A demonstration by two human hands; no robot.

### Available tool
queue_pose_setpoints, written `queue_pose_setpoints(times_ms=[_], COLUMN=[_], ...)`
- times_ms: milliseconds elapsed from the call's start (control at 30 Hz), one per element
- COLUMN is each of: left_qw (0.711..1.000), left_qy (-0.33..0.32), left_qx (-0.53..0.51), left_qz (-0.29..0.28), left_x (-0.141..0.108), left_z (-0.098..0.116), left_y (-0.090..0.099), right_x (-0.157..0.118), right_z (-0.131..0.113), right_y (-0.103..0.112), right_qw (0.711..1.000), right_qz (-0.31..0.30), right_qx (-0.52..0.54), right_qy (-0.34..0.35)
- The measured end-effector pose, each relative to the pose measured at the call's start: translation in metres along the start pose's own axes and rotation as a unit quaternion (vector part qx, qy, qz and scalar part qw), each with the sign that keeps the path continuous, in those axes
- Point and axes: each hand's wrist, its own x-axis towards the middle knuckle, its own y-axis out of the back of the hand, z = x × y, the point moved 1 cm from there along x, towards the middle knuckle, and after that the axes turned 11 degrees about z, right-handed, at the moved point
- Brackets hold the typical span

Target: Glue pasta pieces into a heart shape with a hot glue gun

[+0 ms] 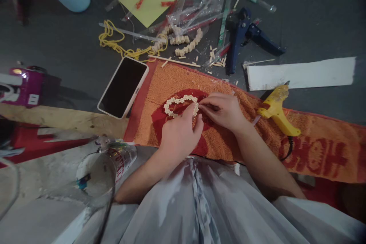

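A loop of small pale stick pieces (180, 100) set side by side lies on an orange and red towel (160, 80). Closed at the loop's front right side, my left hand (180, 129) grips it between thumb and fingers. My right hand (224, 110) is pinched at the loop's right edge; whatever is between its fingertips is too small to make out. To the right, a yellow glue gun (276, 110) rests on the towel with its nozzle pointing away from me. The front of the loop is partly hidden behind my left hand.
A phone (123, 87) lies left of the towel. Beyond it are yellow cord (111, 38), curved stick strips (190, 44), clear plastic bags (200, 0), a blue-handled cutter (241, 38) and a white strip (300, 74). A bucket (95, 175) stands below the table edge.
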Motion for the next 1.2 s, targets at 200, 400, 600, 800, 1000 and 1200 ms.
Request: queue_pose_setpoints(times_ms=[200,400,600,800,1000,1200], left_qw=[1.000,1.000,0.999,0.999,0.998,0.999], left_qy=[0.011,0.018,0.028,0.035,0.043,0.042], left_qx=[-0.006,-0.006,-0.014,-0.015,-0.021,-0.016], left_qz=[-0.013,-0.012,-0.019,-0.025,-0.028,-0.021], left_x=[-0.0004,0.0010,0.0012,0.0022,0.0026,0.0020], left_z=[0.0009,0.0015,0.0043,0.0048,0.0060,0.0061], left_y=[0.0011,0.0006,0.0035,0.0037,0.0049,0.0049], right_x=[-0.0003,-0.0009,-0.0032,-0.0038,-0.0044,-0.0044], right_z=[0.0000,-0.0004,0.0003,-0.0018,-0.0013,-0.0004], right_y=[-0.0011,-0.0001,-0.0008,-0.0015,-0.0023,-0.0029], right_qw=[1.000,1.000,0.999,0.999,0.998,0.998], right_qz=[-0.001,-0.007,-0.011,-0.013,-0.016,-0.011], right_qx=[-0.005,-0.014,-0.033,-0.045,-0.054,-0.056], right_qy=[0.005,0.008,0.015,0.015,0.014,0.017])
